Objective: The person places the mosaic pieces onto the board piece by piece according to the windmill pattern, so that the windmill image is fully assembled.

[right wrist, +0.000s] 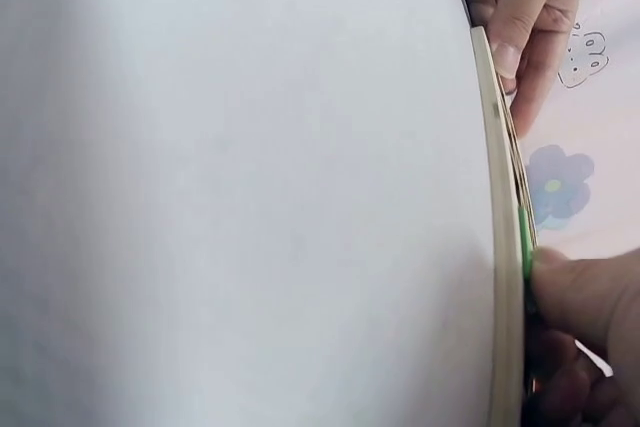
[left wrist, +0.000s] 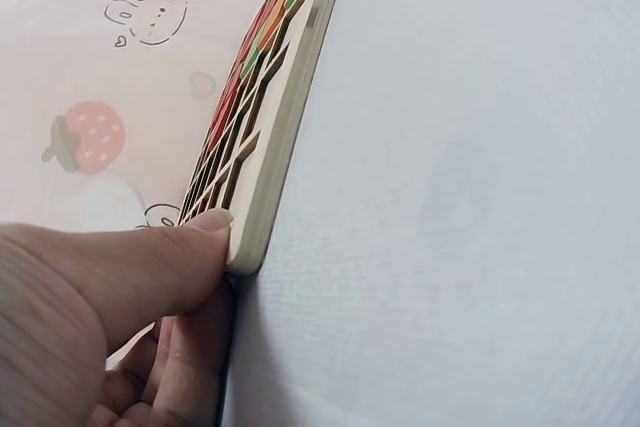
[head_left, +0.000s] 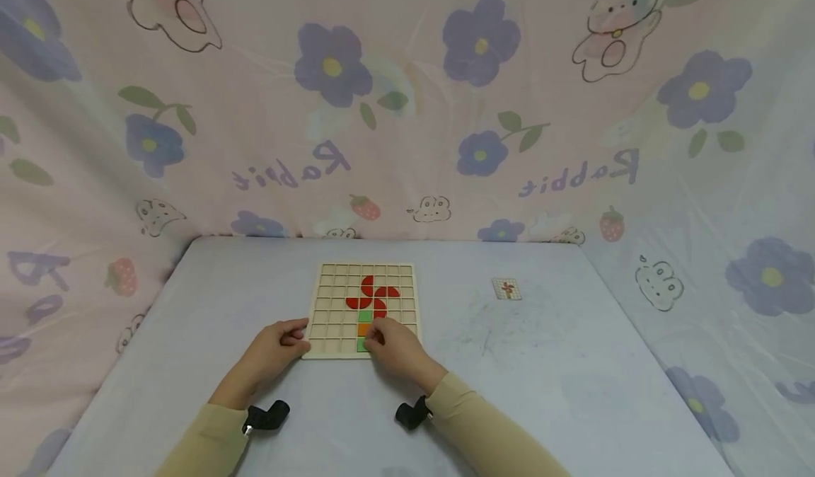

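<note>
A square wooden grid board (head_left: 333,354) lies on the table. Red quarter-round pieces (head_left: 367,285) form a pinwheel on it. Below the pinwheel, a column runs down to the front edge: a green tile (head_left: 365,315), an orange tile (head_left: 363,329) and another green tile (head_left: 361,345). My left hand (head_left: 280,342) holds the board's front left corner, thumb on top and fingers along the side. With curled fingers, my right hand (head_left: 396,346) pinches at the front green tile, its thumb touching it in the right wrist view. The fingertips partly hide this tile.
A small pattern card (head_left: 507,289) showing a red pinwheel lies to the right of the board. Dark smudges mark the white tabletop (head_left: 490,328) near it. A printed curtain (head_left: 407,123) hangs behind and at both sides of the table.
</note>
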The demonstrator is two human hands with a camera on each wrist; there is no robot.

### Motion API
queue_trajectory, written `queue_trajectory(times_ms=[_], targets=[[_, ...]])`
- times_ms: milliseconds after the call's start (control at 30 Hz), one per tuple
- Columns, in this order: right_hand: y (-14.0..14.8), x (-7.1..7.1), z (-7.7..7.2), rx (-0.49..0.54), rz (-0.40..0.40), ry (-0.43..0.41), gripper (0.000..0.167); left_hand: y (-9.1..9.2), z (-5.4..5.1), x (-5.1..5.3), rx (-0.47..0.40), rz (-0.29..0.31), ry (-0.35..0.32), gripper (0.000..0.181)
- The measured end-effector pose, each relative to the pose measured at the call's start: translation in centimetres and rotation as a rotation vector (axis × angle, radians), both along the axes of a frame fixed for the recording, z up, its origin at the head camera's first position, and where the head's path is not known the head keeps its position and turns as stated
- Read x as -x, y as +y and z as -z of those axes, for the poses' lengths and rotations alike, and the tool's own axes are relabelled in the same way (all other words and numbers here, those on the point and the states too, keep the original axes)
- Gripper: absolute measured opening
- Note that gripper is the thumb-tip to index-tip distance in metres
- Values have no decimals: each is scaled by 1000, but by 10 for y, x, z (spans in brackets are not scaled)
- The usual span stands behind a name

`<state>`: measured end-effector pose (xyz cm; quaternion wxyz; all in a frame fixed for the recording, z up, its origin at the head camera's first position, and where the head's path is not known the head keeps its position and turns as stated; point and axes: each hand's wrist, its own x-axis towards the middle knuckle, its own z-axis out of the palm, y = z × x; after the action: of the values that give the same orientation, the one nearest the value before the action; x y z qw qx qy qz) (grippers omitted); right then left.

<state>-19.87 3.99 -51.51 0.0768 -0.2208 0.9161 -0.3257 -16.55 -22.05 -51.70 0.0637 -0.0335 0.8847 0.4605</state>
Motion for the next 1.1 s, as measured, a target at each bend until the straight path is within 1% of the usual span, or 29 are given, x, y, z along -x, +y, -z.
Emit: queue_trajectory(times_ms=[100, 167, 267, 333, 433, 500, 667, 800, 867, 933, 967, 1033, 1100], targets=[[1, 1, 2, -11, 9, -9, 9, 1, 1, 2, -3, 8, 1, 52], [2, 2, 3, -7, 6, -8, 9, 1, 3, 3, 1, 2, 1, 52], [2, 2, 6, 4, -5, -9, 9, 1, 6, 2, 5, -4, 5, 52], [1, 1, 8, 8, -10, -14, 9, 0, 8, 0, 2, -9, -6, 52], [1, -2, 9, 13, -9, -20, 8, 0, 8, -2, 3, -7, -23, 53], [0, -3, 8, 12, -6, -13, 9, 0, 7, -3, 3, -5, -21, 53], [-2, 1, 7, 3, -3, 17, 9, -1, 3, -1, 10, 0, -2, 52], [-7, 3, 10, 17, -18, 22, 7, -5, 2, -1, 19, -7, -19, 53], [-8, 2, 10, 24, -22, 24, 7, -6, 3, -1, 19, -11, -25, 53], [-8, 1, 9, 44, -6, -7, 6, -7, 6, 0, 17, -12, -19, 53], [-7, 1, 7, 63, 10, -39, 6, -7, 8, 1, 14, -12, -14, 52], [-3, 2, 4, 84, 46, -75, 8, -6, 11, 2, 3, -15, -5, 52], [3, 5, -1, 88, 85, -68, 15, -5, 13, 3, -4, -20, -1, 52]])
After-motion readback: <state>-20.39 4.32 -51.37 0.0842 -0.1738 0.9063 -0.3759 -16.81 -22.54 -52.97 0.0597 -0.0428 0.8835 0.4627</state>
